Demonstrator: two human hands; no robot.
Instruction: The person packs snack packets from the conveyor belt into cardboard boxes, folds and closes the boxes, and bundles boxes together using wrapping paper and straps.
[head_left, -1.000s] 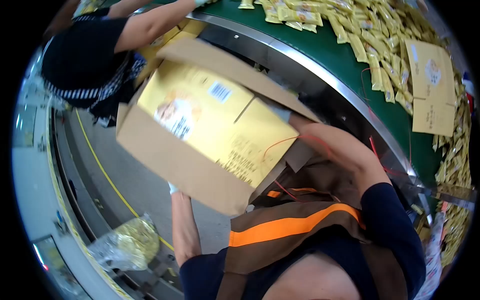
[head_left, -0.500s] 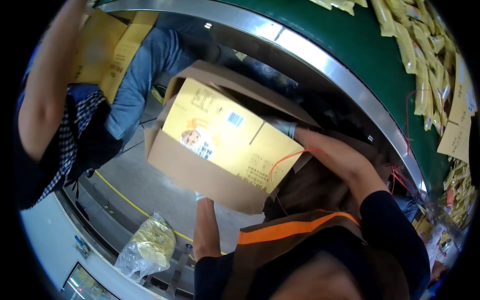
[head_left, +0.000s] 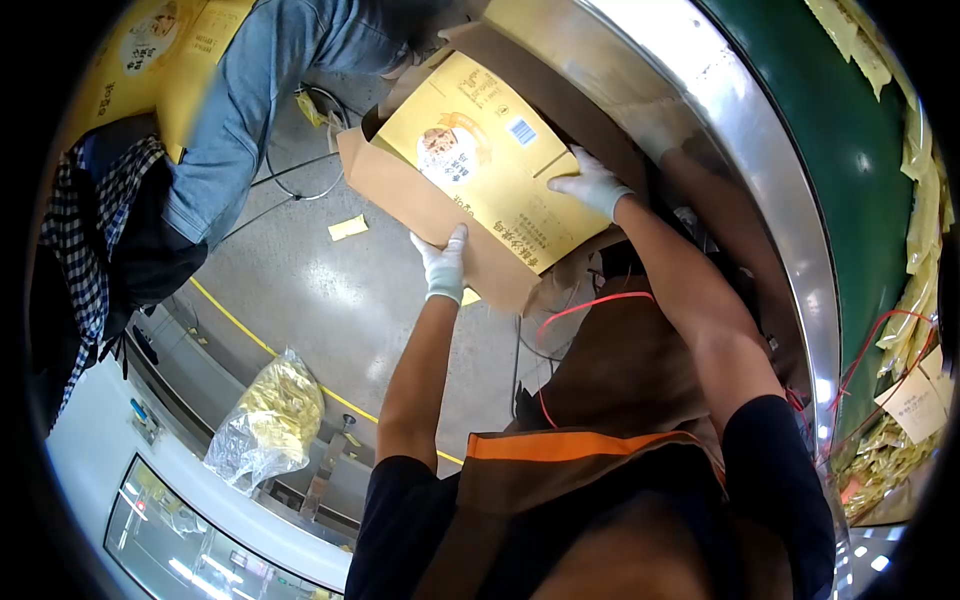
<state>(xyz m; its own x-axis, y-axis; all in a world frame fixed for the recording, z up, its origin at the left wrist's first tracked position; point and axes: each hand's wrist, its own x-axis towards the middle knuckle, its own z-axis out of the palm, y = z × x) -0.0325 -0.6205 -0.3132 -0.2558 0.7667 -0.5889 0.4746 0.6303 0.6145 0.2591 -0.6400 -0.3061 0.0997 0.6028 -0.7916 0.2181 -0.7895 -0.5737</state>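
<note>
A brown carton (head_left: 395,190) with open flaps holds flat yellow printed cardboard (head_left: 490,150) with a barcode and a round picture. Gloved in white, my left hand (head_left: 443,262) grips the carton's near flap, thumb on its outer face. My right hand (head_left: 592,184), also gloved, lies at the right side of the yellow cardboard, its thumb and fingers over the edge; part of its hold is hidden. A red cord (head_left: 590,303) hangs over my brown apron (head_left: 630,370).
A co-worker in jeans (head_left: 235,130) is at the upper left beside yellow cardboard (head_left: 135,60). A metal-edged green conveyor (head_left: 850,150) with yellow packets (head_left: 915,260) curves along the right. A clear bag of yellow packets (head_left: 270,420) and a loose packet (head_left: 348,228) are on the left.
The view has turned and shifted. The carton has gone up and away from my body, and both gloved hands now show more fully. The co-worker's legs appear nearer.
</note>
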